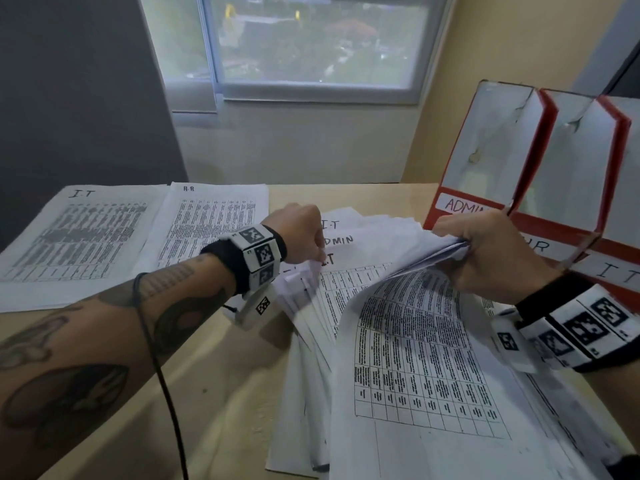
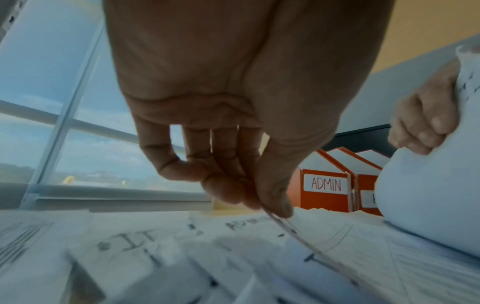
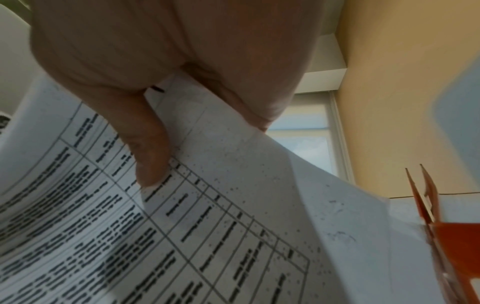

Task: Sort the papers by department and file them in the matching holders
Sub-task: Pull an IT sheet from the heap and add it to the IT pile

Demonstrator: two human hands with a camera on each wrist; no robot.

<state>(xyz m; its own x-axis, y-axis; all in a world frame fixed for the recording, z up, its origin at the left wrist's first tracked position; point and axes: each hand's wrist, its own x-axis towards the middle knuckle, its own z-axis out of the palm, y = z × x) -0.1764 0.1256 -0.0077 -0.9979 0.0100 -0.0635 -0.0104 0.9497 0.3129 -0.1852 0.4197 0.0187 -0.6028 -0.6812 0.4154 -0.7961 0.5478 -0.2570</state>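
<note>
Head view: The fanned stack of white printed papers (image 1: 391,341) lies on the beige worktop (image 1: 225,375), just in front of the three red-and-white cardboard file holders (image 1: 540,161) labelled ADMIN, HR and IT. The right hand (image 1: 498,251) is clamped on the lifted top corners of several upper sheets, curling them up off the stack. The left hand (image 1: 304,237) pinches the upper edge of a lower sheet; headings I-T and ADMIN show beside it. Two separate white sheets lie flat at the left: the sheet headed I-T (image 1: 76,237) and, overlapping its right edge, the sheet headed H-R (image 1: 211,223).

Left wrist view: Thumb and fingers (image 2: 228,185) of the left hand are closed together on one thin sheet edge above the stack.

Right wrist view: The right thumb (image 3: 150,148) presses on the printed table of the curled sheets; the fingers wrap behind.
</note>
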